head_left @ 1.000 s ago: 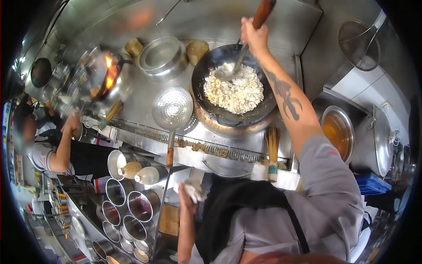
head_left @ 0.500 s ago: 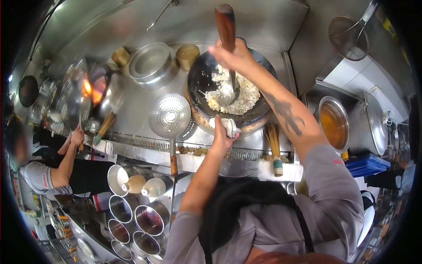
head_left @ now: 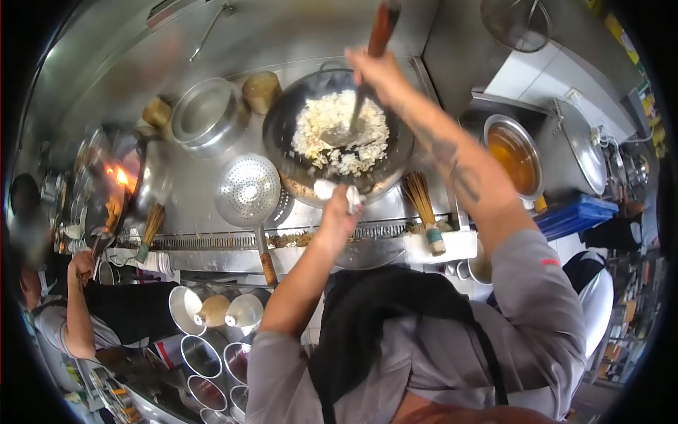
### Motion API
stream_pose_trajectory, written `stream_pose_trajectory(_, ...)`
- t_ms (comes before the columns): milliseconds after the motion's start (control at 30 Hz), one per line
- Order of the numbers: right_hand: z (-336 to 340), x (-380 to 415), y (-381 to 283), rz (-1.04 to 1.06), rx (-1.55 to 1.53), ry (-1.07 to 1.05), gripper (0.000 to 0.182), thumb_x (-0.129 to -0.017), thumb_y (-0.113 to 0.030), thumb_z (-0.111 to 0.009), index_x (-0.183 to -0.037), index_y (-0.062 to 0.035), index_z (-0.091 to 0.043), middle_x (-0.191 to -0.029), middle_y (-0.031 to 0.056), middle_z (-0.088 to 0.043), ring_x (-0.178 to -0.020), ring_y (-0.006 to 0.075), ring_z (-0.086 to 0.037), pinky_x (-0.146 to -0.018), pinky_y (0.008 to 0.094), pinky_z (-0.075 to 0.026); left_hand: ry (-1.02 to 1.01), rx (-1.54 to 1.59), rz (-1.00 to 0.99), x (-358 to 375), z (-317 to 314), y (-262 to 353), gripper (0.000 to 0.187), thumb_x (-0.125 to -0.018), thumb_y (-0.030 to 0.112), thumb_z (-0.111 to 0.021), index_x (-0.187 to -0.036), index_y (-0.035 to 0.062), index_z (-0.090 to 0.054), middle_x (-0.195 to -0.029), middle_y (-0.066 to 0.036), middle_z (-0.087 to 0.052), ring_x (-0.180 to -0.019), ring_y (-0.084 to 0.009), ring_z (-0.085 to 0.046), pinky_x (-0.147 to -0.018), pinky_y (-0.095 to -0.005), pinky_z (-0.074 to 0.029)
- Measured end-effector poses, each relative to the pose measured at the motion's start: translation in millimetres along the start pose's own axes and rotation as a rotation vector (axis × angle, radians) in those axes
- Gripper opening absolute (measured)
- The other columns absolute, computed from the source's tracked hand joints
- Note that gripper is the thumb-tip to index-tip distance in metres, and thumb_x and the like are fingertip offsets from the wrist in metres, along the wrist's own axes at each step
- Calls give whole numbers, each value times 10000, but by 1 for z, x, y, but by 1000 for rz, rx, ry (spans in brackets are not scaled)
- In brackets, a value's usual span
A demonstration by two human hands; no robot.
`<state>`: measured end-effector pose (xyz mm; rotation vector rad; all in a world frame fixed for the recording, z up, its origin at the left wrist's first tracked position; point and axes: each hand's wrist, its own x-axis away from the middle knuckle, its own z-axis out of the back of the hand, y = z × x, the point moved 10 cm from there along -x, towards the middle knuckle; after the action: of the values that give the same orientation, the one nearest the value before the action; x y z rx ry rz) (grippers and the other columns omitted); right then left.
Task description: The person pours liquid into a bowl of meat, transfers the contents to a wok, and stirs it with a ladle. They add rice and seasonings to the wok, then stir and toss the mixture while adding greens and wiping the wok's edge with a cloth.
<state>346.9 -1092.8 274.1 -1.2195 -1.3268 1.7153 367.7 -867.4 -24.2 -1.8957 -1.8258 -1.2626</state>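
A dark wok point(head_left: 282, 120) stands on the stove with pale fried rice point(head_left: 311, 127) spread over its base. My right hand point(head_left: 381, 76) grips a ladle by its wooden handle point(head_left: 383, 30), which points up and away from me. The bowl of the ladle point(head_left: 340, 136) sits down in the rice. At the wok's near rim, my left hand point(head_left: 341, 215) is closed on a folded white cloth point(head_left: 327, 189). The cloth lies against the rim; what is under it is hidden.
Left of the wok lies a perforated strainer point(head_left: 247, 189), with a metal pot point(head_left: 203, 113) behind it. A bamboo brush point(head_left: 424, 205) rests at the near right. Beyond is a pan of amber liquid point(head_left: 514, 157). A co-worker's hand point(head_left: 82, 263) is near flames point(head_left: 120, 174) at far left.
The view has shifted. The rice is more spread out and the ladle has moved within it. My left hand stays on the cloth at the rim. The co-worker's arm has moved.
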Motion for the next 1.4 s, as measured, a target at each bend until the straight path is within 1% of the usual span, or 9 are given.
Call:
stream_pose_trajectory(133,45,-50,-55,0,-234,197,320,-809,-284,-687,-667,-35,-545,-563,54,-550,-424,135,-479,-391,293,-373,19,49,114,110,-26,-9,192,-967,283,-427,-955,114,-518,-799,-61,-579,-671,-216,-563,-505,-299,-467)
stream_pose_trajectory(300,6,-19,-7,112,-107,174,293,-848,-213,-626,-658,-19,-513,-483,41,-491,-374,130,-466,-366,291,-374,-160,79,-21,33,0,-10,172,-955,262,-441,-951,110,-520,-792,-42,-589,-652,-198,-568,-493,-294,-479)
stream_pose_trajectory(433,-9,-24,-79,251,-330,99,298,-847,-203,-624,-648,-23,-495,-483,41,-489,-360,122,-457,-344,288,-352,-149,-38,97,56,73,-81,114,-898,235,-490,-939,136,-527,-752,-37,-580,-681,-177,-581,-531,-340,-502)
stream_pose_trajectory(667,-19,3,-136,93,-249,27,206,-852,-189,-631,-728,-110,-486,-546,-10,-459,-384,73,-414,-341,236,-325,16,47,1,74,-13,-1,172,-968,280,-420,-967,128,-502,-783,-29,-564,-611,-199,-539,-447,-280,-416)
stream_pose_trajectory(900,-20,17,-19,123,-239,66,289,-846,-190,-630,-640,-65,-471,-494,-2,-459,-359,104,-432,-348,280,-348,-76,93,-88,26,22,-18,160,-940,251,-465,-932,97,-506,-744,-56,-568,-623,-193,-565,-466,-281,-470)
stream_pose_trajectory(1033,1,20,-104,274,-246,55,285,-850,-215,-649,-662,-67,-494,-538,2,-498,-405,83,-457,-384,253,-366,-103,-69,57,66,65,-75,167,-949,281,-444,-952,129,-514,-754,-46,-583,-629,-178,-578,-463,-292,-484)
stream_pose_trajectory(1200,34,42,-222,413,-530,31,192,-872,-146,-609,-731,-110,-485,-557,-6,-463,-392,83,-424,-352,242,-338,-81,26,-6,4,22,6,89,-919,202,-483,-940,119,-510,-752,-33,-571,-611,-189,-563,-446,-293,-455)
stream_pose_trajectory(1300,24,40,-193,481,-426,-56,251,-874,-158,-603,-678,-30,-514,-560,25,-498,-425,108,-461,-399,245,-359,-90,7,-29,-35,16,19,108,-915,213,-495,-925,107,-511,-751,-39,-571,-597,-189,-555,-436,-292,-438)
stream_pose_trajectory(1400,-27,15,-26,195,-234,-17,250,-861,-166,-619,-681,-60,-482,-540,4,-478,-423,95,-448,-404,245,-353,-60,12,-27,-60,20,16,127,-910,225,-505,-925,98,-508,-747,-44,-570,-590,-190,-550,-428,-293,-426)
